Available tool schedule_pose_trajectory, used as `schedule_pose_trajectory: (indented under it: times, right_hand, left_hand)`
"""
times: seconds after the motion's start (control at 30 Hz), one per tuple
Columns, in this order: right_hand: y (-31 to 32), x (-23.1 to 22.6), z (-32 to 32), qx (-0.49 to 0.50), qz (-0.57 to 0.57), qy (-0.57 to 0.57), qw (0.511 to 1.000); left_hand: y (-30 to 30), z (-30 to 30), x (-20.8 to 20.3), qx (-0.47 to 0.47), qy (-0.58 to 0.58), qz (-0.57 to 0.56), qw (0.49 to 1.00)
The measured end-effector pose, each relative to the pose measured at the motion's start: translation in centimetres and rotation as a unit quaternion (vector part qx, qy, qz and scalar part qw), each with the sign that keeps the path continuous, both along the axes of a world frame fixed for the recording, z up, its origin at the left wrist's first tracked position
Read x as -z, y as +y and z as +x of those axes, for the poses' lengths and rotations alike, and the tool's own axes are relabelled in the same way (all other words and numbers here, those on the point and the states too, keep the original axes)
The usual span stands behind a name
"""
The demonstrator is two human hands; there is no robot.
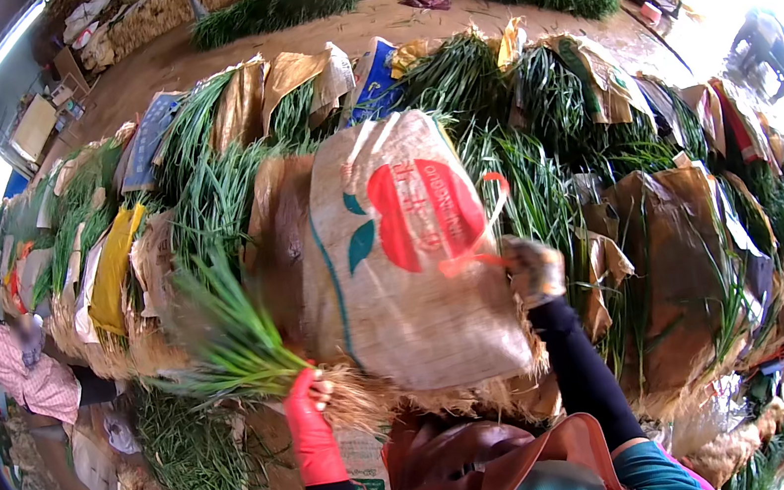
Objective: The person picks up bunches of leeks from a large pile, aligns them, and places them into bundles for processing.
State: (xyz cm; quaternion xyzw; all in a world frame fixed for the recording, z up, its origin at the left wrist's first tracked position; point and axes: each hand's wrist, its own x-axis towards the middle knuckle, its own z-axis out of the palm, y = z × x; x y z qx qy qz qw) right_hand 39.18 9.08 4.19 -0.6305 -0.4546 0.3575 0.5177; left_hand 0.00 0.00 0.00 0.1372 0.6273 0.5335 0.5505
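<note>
My left hand (309,404), in a red glove, is closed around the root end of a bunch of green seedlings (261,349). Their long, thin leaves fan out to the upper left, partly blurred. Pale, stringy roots (359,400) stick out to the right of the fist. My right hand (536,270), in a dirty light glove, is closed at the right edge of a woven sack (414,332). A thin red strip (475,261) runs into its fingers and loops above. The sack, printed with a red fruit and green leaves, lies over the heap in front of me.
Rows of bundled green seedlings (542,174) lie ahead, covered in places by brown sheets (672,276) and a yellow sack (116,274). A person in a pink checked top (23,367) stands at the left. More green bundles (279,10) lie on the far floor.
</note>
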Motion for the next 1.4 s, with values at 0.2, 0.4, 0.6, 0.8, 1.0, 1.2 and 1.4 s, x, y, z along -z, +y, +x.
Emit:
schedule_pose_trajectory:
  times: [0.2, 0.4, 0.6, 0.8, 1.0, 1.2, 1.4]
  right_hand:
    - [-1.6, 8.3, 9.2, 0.01, 0.022, 0.014, 1.0]
    - [-0.9, 3.3, -4.0, -0.148, 0.044, -0.222, 0.963]
    - [1.0, 2.5, -12.8, -0.385, -0.087, -0.467, 0.791]
    - [7.7, -7.0, -17.0, -0.277, 0.238, -0.362, 0.858]
    - [18.8, 7.2, -23.5, -0.481, 0.14, -0.665, 0.554]
    - [14.3, 3.3, -18.2, -0.539, 0.177, -0.556, 0.608]
    - [12.5, -11.0, -18.9, -0.279, 0.37, -0.411, 0.785]
  left_hand:
    - [4.3, -1.2, -0.2, -0.05, 0.022, 0.058, 0.997]
    - [3.1, -0.4, -9.3, -0.055, 0.056, 0.049, 0.996]
    - [1.3, -0.6, -13.1, 0.027, 0.155, 0.144, 0.977]
    - [-2.7, -1.4, -9.4, 0.011, 0.119, 0.189, 0.975]
    - [-2.5, 7.0, -12.1, -0.013, -0.01, 0.154, 0.988]
    - [-7.0, 3.6, -6.7, 0.07, -0.058, 0.137, 0.986]
    - [-10.0, 3.6, -6.2, -0.01, -0.015, 0.188, 0.982]
